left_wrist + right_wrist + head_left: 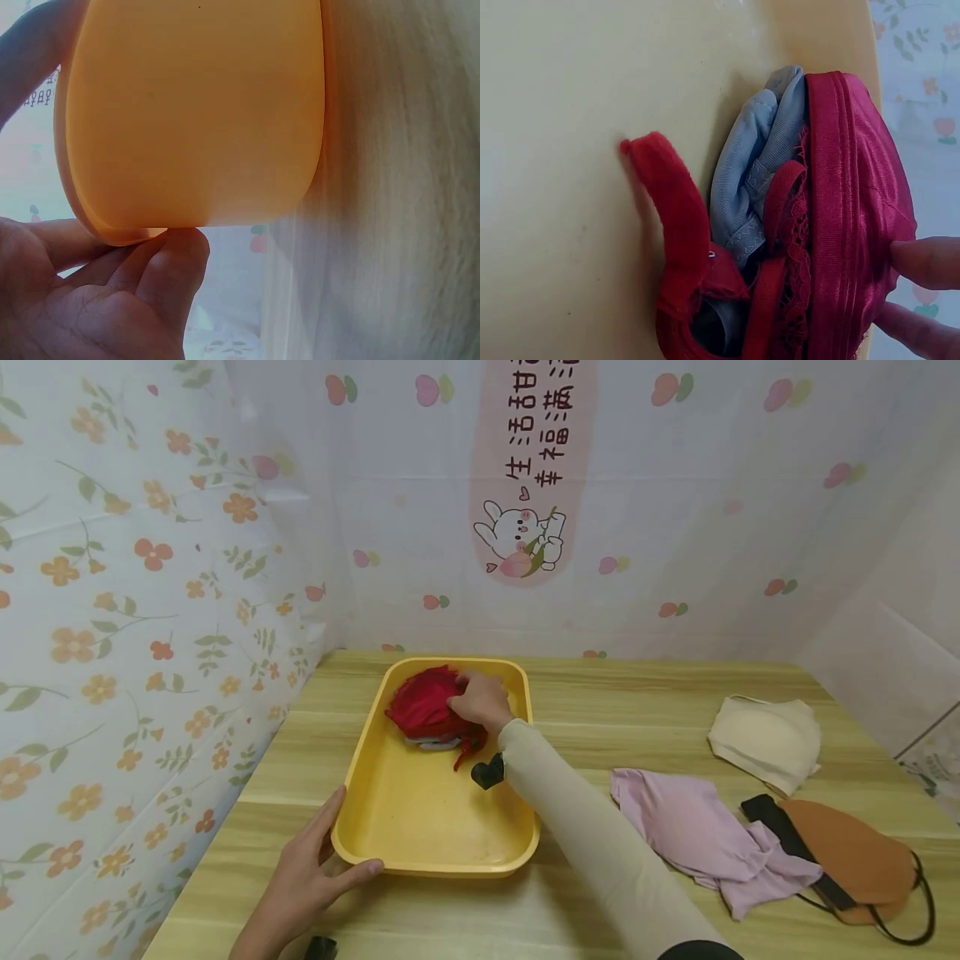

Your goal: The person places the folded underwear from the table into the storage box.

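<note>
Red garment: we are seeing it lying in the far left part of the yellow tray, satin side up. Grey fabric is showing beneath its lace edge, most of it staying hidden from us; a red strap is curling out over the tray floor. The right wrist view is cutting the garment off below, and we are not making out what is lying in the dark gap under the straps.

Right hand: reaching across from the right, back of the hand uppermost, two extended fingertips standing apart and pressing on the satin. The other fingers we are not seeing clearly. A pale sleeve is running out of view at the bottom.

Left hand: gripping the tray's near left corner, thumb along the near side, fingers on the left side; its wrist view is catching only part of the thumb and palm.

Right of the tray, a mauve cloth, a cream cup and an orange-brown garment are lying on the wooden table.
</note>
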`<state>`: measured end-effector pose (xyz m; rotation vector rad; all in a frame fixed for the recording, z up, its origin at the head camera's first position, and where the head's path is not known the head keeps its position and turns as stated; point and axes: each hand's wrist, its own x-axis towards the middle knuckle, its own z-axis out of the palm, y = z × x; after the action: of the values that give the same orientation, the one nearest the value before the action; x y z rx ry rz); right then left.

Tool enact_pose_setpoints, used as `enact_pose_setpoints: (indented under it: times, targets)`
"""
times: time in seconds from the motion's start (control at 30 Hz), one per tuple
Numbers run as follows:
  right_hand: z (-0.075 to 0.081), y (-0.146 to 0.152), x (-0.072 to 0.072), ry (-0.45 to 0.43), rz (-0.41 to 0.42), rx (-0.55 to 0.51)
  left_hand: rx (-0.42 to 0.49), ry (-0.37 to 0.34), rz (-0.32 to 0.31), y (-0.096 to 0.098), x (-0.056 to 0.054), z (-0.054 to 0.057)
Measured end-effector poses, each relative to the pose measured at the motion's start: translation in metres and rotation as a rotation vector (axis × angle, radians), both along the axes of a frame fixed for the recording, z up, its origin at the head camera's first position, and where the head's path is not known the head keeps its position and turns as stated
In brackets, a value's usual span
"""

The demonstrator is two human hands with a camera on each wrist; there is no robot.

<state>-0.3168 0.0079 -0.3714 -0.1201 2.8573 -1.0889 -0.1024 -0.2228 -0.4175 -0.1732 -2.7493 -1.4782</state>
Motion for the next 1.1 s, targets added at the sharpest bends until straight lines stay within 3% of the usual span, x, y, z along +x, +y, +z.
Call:
enact_pose_setpoints:
  times: [0.37, 0.53, 0.77, 0.93, 1.1]
  targets:
    - [0.009, 0.002, 0.003, 0.006, -0.003, 0.131, -0.006, 0.007, 0.004, 0.001, -0.001, 0.0]
    - [0.016, 0.007, 0.0, 0.064, 0.071, 0.219, -0.021, -0.005, 0.006, 0.001, 0.0, 0.0]
    - [0.036, 0.019, -0.002, 0.099, 0.137, 0.242, -0.025, -0.004, 0.003, 0.001, 0.0, -0.001]
    - [0.049, 0.025, 0.003, 0.123, 0.183, 0.332, -0.015, -0.005, 0.001, 0.001, -0.001, -0.001]
    - [0.059, 0.033, 0.009, 0.121, 0.213, 0.341, -0.014, -0.007, 0.004, 0.001, 0.0, -0.001]
